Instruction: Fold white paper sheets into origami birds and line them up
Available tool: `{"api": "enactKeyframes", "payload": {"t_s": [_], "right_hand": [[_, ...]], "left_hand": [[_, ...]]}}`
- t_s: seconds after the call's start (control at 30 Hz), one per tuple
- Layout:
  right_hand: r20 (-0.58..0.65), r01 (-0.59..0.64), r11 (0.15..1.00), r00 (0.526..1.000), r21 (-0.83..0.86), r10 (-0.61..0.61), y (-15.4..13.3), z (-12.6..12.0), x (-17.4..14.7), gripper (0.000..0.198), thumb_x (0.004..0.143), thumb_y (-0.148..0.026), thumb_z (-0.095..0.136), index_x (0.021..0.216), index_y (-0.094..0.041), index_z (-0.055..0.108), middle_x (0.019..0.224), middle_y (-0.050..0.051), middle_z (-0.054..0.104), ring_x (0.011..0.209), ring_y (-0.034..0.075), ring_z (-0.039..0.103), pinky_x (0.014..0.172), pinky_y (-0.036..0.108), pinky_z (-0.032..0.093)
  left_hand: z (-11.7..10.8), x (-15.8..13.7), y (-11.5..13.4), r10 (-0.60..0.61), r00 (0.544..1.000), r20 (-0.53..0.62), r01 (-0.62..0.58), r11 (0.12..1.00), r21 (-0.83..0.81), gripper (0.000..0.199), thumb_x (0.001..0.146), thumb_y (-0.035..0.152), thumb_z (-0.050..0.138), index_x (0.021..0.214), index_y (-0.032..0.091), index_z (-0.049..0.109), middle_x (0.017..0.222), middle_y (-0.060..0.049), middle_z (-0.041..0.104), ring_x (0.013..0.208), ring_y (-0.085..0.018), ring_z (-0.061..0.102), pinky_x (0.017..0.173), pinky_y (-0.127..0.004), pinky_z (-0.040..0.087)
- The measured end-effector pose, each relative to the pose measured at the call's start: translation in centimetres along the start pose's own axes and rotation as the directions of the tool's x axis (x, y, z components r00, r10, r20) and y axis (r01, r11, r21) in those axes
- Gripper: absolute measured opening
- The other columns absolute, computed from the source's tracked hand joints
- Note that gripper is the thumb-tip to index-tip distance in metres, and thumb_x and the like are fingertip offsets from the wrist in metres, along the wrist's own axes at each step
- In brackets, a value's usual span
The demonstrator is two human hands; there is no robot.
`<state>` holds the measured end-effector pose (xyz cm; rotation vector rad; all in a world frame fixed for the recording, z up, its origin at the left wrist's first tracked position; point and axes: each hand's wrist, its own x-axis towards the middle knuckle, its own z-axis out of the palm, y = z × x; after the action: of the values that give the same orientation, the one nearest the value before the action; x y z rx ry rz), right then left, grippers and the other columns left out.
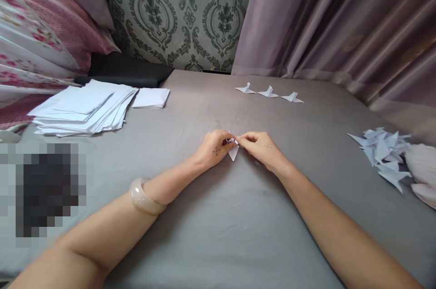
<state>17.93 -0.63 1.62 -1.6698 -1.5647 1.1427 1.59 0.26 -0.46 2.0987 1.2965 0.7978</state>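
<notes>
Between my two hands is a small piece of folded white paper (pixel 233 153), its pointed end turned toward me. My left hand (pixel 215 147) pinches it from the left with thumb and fingers. From the right, my right hand (pixel 259 146) closes its fingertips on the paper's upper edge. The fingers hide most of the upper folds. A pale bangle (pixel 145 198) circles my left forearm. Beyond my hands, three folded paper birds (pixel 268 92) stand in a row on the grey sheet (pixel 204 234).
At the left lies a stack of white paper sheets (pixel 81 112), with a smaller stack of cut paper (pixel 151 98) beside it. A pile of folded paper birds (pixel 383 150) rests at the right edge near pale cloth (pixel 422 166). Purple curtains (pixel 306 17) hang behind.
</notes>
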Motion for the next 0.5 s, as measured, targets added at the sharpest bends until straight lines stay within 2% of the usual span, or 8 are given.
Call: {"api": "enactKeyframes", "payload": {"t_s": [0.17,0.5], "right_hand": [[0.084,-0.139,0.984,0.988,0.107,0.131,0.14,-0.47,0.28,0.02,0.07,-0.036,0.064,0.07,-0.015,0.064,0.049,-0.006,0.041,0.045,0.005,0.032,0.041,0.019,0.021],[0.133,-0.197,0.971,0.975,0.133,0.179,0.39,-0.67,0.72,0.015,0.07,-0.029,0.064,0.065,-0.017,0.059,0.05,-0.004,0.045,0.042,0.005,0.035,0.037,0.019,0.018]], "left_hand": [[0.04,0.03,-0.08,0.022,0.999,0.033,-0.022,1.0,-0.009,0.015,0.084,0.021,0.057,0.084,0.017,0.071,0.077,-0.002,0.067,0.068,-0.013,0.056,0.064,-0.022,0.042],[-0.1,-0.16,0.2,0.032,0.999,0.031,-0.031,0.999,-0.022,0.019,0.086,0.024,0.054,0.088,0.019,0.072,0.081,-0.002,0.069,0.07,-0.014,0.058,0.065,-0.023,0.043]]}}
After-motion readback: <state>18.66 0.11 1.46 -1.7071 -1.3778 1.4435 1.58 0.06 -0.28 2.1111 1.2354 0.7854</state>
